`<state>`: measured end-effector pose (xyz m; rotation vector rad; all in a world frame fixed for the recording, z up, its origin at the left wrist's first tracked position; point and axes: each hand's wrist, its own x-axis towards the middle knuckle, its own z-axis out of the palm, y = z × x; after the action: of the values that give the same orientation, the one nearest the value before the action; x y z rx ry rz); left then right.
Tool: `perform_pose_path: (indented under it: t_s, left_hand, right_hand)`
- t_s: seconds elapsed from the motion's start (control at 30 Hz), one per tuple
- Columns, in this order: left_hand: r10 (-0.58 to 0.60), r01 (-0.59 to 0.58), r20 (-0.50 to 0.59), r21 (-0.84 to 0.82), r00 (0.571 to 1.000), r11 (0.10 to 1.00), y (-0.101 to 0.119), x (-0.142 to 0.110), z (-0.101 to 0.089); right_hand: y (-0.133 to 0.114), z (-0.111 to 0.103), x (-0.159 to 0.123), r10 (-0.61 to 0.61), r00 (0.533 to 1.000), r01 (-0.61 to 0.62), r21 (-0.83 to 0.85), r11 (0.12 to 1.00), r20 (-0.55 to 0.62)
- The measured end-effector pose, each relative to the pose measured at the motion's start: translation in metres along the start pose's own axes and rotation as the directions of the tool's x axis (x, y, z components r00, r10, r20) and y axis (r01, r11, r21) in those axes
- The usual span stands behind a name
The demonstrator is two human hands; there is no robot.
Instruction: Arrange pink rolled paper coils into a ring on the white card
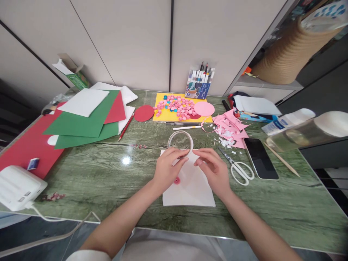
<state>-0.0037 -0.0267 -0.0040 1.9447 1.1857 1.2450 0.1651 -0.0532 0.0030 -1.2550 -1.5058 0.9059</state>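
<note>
A roll of tape [191,140] stands on edge over a white sheet of paper [187,195]. My left hand [169,167] pinches the roll's lower side between thumb and fingers. On the roll's right edge are the bent fingertips of my right hand [214,169], closed around that part; whether a loose tape end lies between them is too small to make out. A small pink round piece [177,180] shows on the paper beside my left wrist. White-handled scissors [241,173] lie just right of my right hand.
A phone [261,158], wooden stick [282,159] and clear bottle [296,134] are at right. Behind lie pink paper scraps [231,123] and a yellow sheet [160,116] bearing small pink balls [186,108]. Green paper [78,119], a red pencil [126,127] and a white charger [20,186] occupy the left.
</note>
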Motion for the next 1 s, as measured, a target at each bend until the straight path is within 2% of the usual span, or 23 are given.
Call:
perform_pose_path:
  t_s: [0.17, 0.3, 0.47, 0.63, 0.77, 0.9, 1.0]
  left_hand:
    - [0.049, -0.049, -0.015, -0.006, 0.999, 0.999, -0.0021, -0.0001, 0.0014]
    - [0.072, -0.072, -0.028, -0.004, 0.997, 0.997, -0.0038, -0.0007, 0.0028]
    - [0.057, -0.057, -0.024, 0.003, 0.998, 0.998, -0.0032, -0.0009, 0.002]
    - [0.066, -0.065, -0.031, 0.024, 0.997, 0.998, -0.0023, -0.0002, 0.0014]
    - [0.082, -0.081, -0.031, 0.044, 0.996, 0.996, -0.0037, -0.0001, 0.002]
    - [0.113, -0.111, -0.018, 0.068, 0.993, 0.991, -0.0033, -0.0005, 0.003]
    - [0.13, -0.128, -0.014, 0.095, 0.991, 0.987, -0.0014, -0.0007, 0.0036]
  right_hand:
    - [-0.004, 0.0002, 0.0023, 0.009, 1.0, -0.009, 0.092, 0.996, 0.001]
    - [-0.0048, 0.0002, 0.0025, -0.036, 0.997, 0.029, 0.121, 0.992, 0.061]
    - [-0.0016, 0.0, 0.0016, -0.007, 0.999, 0.008, 0.029, 1.0, -0.046]
    - [0.0024, 0.0002, -0.0011, -0.007, 1.0, 0.007, -0.024, 1.0, -0.004]
    - [0.003, 0.0011, -0.0007, -0.015, 0.999, 0.014, -0.017, 1.0, -0.03]
    - [0.0019, 0.0009, 0.0023, -0.082, 0.987, 0.063, -0.141, 0.988, -0.139]
    - [0.0024, 0.0014, 0.0029, -0.225, 0.963, 0.166, -0.333, 0.928, -0.146]
